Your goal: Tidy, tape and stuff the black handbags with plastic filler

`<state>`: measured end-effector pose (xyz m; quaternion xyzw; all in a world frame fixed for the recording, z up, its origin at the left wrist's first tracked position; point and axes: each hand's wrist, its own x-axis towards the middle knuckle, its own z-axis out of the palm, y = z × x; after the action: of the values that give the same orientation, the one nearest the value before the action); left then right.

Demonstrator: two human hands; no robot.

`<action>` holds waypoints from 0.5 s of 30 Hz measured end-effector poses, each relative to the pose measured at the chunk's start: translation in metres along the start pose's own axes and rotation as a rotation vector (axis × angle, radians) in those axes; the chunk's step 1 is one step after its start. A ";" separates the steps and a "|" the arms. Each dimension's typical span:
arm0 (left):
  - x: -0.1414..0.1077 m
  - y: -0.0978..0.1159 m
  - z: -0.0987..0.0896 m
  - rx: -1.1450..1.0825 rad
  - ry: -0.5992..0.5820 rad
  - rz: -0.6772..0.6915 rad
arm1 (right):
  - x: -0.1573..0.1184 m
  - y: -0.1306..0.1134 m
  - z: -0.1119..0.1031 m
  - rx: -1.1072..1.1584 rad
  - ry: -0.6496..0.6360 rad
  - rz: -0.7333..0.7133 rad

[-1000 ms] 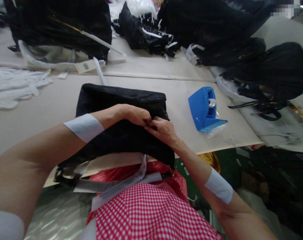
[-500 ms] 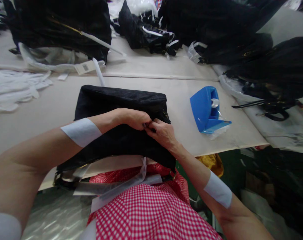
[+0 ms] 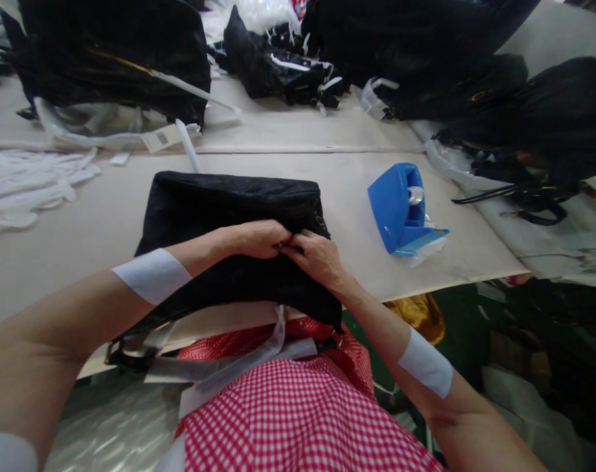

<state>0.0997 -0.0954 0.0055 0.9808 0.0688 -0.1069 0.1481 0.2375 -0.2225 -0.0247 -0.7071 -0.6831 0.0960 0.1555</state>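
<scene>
A black bag (image 3: 229, 196) lies on the table in front of me, its strap edge hanging toward my lap. Over its middle, my left hand (image 3: 264, 238) is closed, fingers pinched on something small and dark that I cannot make out. My right hand (image 3: 316, 257) meets it from the right, thumb and fingers pressed together at the same spot; what they hold is hidden. The fingertips of both hands touch. Gold-coloured hardware (image 3: 320, 223) shows at the bag's right end, just above my right hand.
A blue plastic holder (image 3: 398, 210) stands right of the bag. White strips (image 3: 32, 183) are piled at the left. Large black bags (image 3: 115, 59) and black straps (image 3: 543, 190) lie farther back and right. The table's front edge (image 3: 455, 287) slopes across the right.
The view has shifted slightly, so the table items appear a little displaced. Both hands remain together over the bag with their fingers closed.
</scene>
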 end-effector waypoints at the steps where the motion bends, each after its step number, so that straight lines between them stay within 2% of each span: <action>1: -0.001 0.000 0.001 0.016 0.003 0.003 | 0.001 0.001 -0.001 0.016 -0.010 0.001; 6: -0.008 0.006 0.000 0.112 0.071 0.015 | 0.007 0.012 -0.009 0.105 -0.101 -0.094; 9: -0.013 0.013 0.001 0.186 0.092 -0.006 | 0.011 0.015 -0.013 0.139 -0.107 -0.128; 12: -0.017 0.020 0.003 0.265 0.115 -0.030 | 0.015 0.011 -0.013 0.180 -0.096 -0.064; 15: -0.021 0.023 0.007 0.300 0.147 -0.050 | 0.022 0.005 -0.014 0.217 -0.138 0.051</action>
<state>0.0824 -0.1214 0.0105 0.9950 0.0869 -0.0476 -0.0082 0.2483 -0.2021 -0.0121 -0.6950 -0.6596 0.2217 0.1809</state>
